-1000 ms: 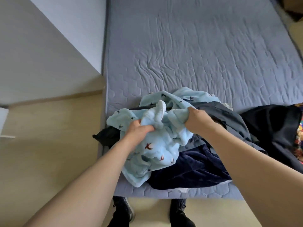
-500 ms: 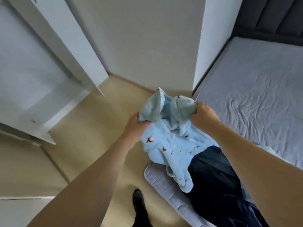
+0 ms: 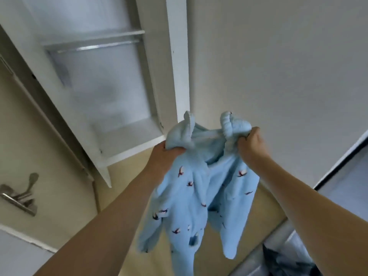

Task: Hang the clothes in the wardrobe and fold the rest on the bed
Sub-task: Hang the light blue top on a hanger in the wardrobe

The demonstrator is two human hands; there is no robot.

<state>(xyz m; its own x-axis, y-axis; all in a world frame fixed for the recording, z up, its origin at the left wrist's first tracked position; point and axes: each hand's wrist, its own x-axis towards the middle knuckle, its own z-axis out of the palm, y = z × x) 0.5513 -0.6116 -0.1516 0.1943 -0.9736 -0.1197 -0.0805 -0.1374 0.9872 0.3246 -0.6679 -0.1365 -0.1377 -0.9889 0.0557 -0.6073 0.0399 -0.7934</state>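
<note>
A light blue fleece garment (image 3: 191, 200) with small dark bird prints hangs in the air between my hands. My left hand (image 3: 161, 156) grips one bunched top edge and my right hand (image 3: 251, 145) grips the other. The rest of the garment dangles freely below them. The white wardrobe (image 3: 111, 76) stands open ahead on the left, with a metal hanging rail (image 3: 95, 47) under a shelf. Nothing hangs on the rail. A corner of the grey bed (image 3: 278, 248) with dark clothes (image 3: 286, 259) on it shows at the bottom right.
The wardrobe's open white door (image 3: 178, 56) stands edge-on just beyond the garment. A beige room door with a metal lever handle (image 3: 22, 196) is at the left. A plain wall (image 3: 278, 66) fills the right, and wooden floor lies below.
Both hands have lifted the blue garment off the bed pile and carried it left toward the open wardrobe. My view has swung from the bed to the wardrobe interior.
</note>
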